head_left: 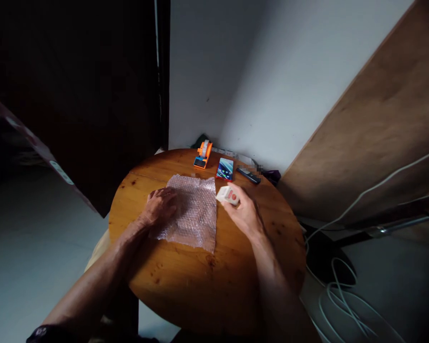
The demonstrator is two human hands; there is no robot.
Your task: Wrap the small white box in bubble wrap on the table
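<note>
A sheet of bubble wrap (196,209) lies spread on the round wooden table (186,271). My left hand (160,206) rests on its left side, palm down with the fingers stretched out. Just past the sheet's right edge, my right hand (243,207) grips a small white box (228,195) with reddish print on it. Thumb and fingers close round the box from the right, covering part of it. The print is too small to read.
Behind the bubble wrap stand an orange and blue tape dispenser (203,155), a lit smartphone (225,168) and a dark handheld device (249,175). A white wall (257,71) rises behind the table. White cable (343,295) lies coiled on the floor at right.
</note>
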